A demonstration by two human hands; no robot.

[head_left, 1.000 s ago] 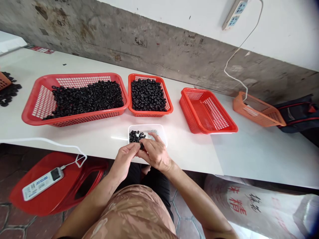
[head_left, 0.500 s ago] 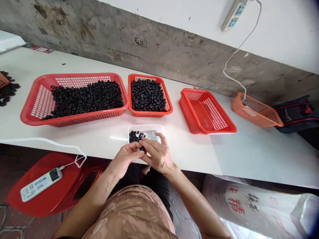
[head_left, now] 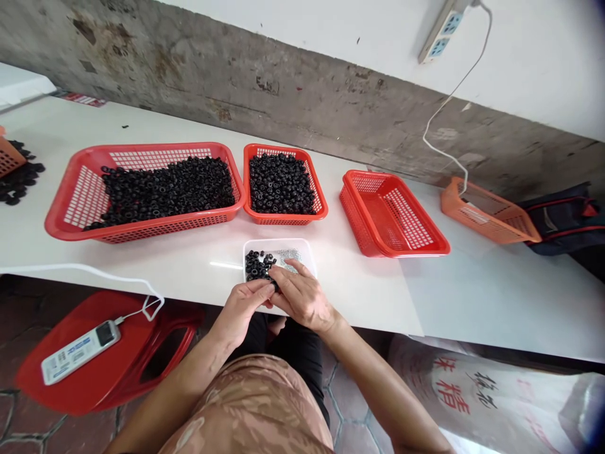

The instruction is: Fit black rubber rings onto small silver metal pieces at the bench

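We pinch a small black part (head_left: pixel 275 285) in our left hand (head_left: pixel 240 310) near the white tray (head_left: pixel 308 251); it lies between both hands, its long axis indistinct; whether our right hand (head_left: pixel 303 299) grips it, we cannot tell.

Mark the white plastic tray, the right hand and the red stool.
White plastic tray (head_left: pixel 278 243): head view, inner far wall.
Right hand (head_left: pixel 305 301): head view, back of hand.
Red stool (head_left: pixel 106 372): head view, bare seat.

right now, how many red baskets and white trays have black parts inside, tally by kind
Red baskets with black parts: 2
White tray with black parts: 1
Total: 3
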